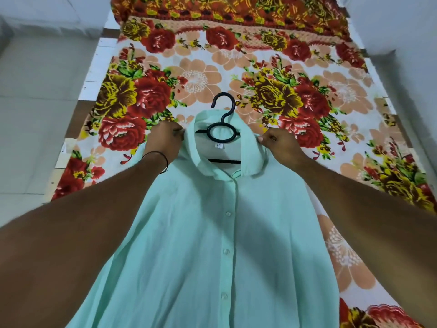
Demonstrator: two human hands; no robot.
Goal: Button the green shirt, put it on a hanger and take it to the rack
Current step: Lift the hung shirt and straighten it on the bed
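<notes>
a: what's underneath everything?

b: a floral blanket (236, 74), red and yellow roses and peach flowers on white, spread over a bed. pale tiled floor (35, 102) runs along the left, and there's a light wall (402, 22) at the upper right.

a: and the shirt?

b: the green shirt (201, 245) lies front up on the blanket, buttoned down the middle, collar pointing away from the person. a black hanger (223, 132) sits inside the neck, its hook sticking out past the collar onto the blanket.

a: the hands?

b: the left hand (165, 140) pinches the fabric at the left side of the collar, fingers closed on it. the right hand (281, 145) pinches the right side of the collar the same way. a thin dark band (163, 157) circles the left wrist.

a: anything you can't see?

b: the hanger's arms are hidden inside the shirt. the hem is cut off by the bottom edge, and the sleeves are mostly covered by the forearms.
</notes>
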